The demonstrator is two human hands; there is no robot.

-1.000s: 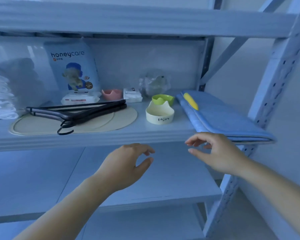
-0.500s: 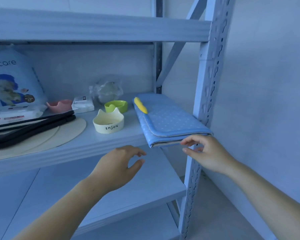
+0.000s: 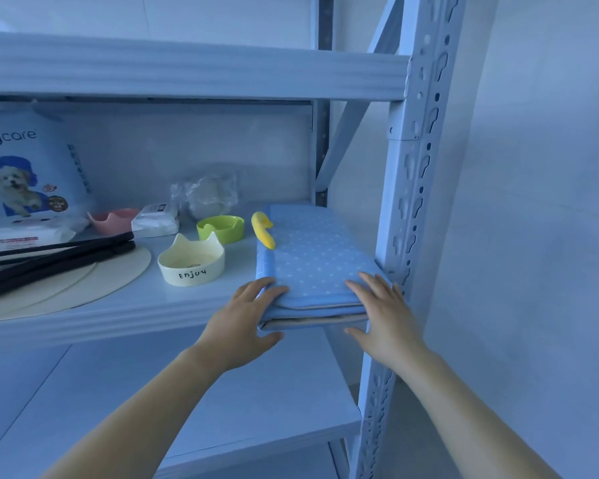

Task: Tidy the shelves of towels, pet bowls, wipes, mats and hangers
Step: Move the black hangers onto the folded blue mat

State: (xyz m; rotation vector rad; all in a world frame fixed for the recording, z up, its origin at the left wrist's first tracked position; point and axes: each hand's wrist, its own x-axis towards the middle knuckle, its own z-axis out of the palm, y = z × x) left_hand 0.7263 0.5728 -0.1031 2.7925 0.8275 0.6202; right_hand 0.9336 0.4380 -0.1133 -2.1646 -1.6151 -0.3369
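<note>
Left hand (image 3: 241,319) and right hand (image 3: 384,316) pinched the folded blue mat (image 3: 315,257) overhanging the front edge of the shelf (image 3: 118,318); pushing evenly would square it.

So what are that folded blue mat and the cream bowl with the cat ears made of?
The mat looks like soft cloth, matte, blue with white dots: it lies folded in layers with a beige underside. The bowl looks like glazed ceramic, though hard plastic is possible: smooth cream walls, slight sheen, stiff cat ears.
</note>
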